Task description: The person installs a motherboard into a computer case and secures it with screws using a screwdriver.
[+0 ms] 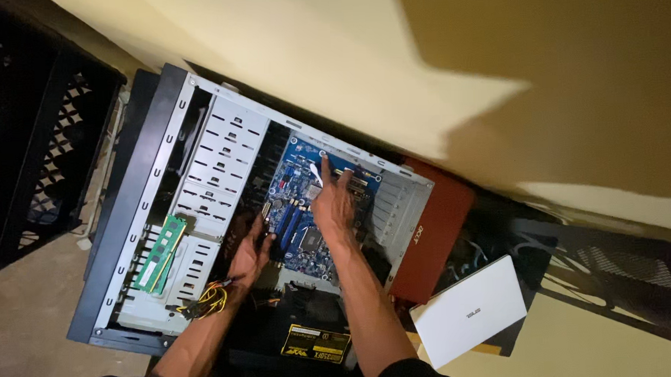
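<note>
A: What do the hands grip inside the open computer case [199, 126]?

B: The right hand [333, 203] lies spread on the blue circuit board [306, 189], fingers stretched out, one fingertip pointing at the board's far edge. A small white piece [315, 170] sits at its fingertips; whether it is pinched or only touched, I cannot tell. The left hand [247, 258] curls loosely at the board's near edge, beside the blue slots [286, 226]. Whether it grips anything cannot be told either; the spot is dark.

A: Where is the board?

B: Bolted flat in the case, which lies on its side against a pale wall. The bare processor socket [308, 241] shows just beside the right wrist.

A: And around it?

B: Two green memory sticks [159, 255] rest on the grey drive cage [216, 170], well apart from both hands. A bundle of yellow and red wires [205, 301] runs under the left wrist. The black power supply [311, 342] with its yellow label sits between the forearms. A red side panel [441, 229] leans at the case's rear, and a closed white laptop [470, 310] lies near it.
</note>
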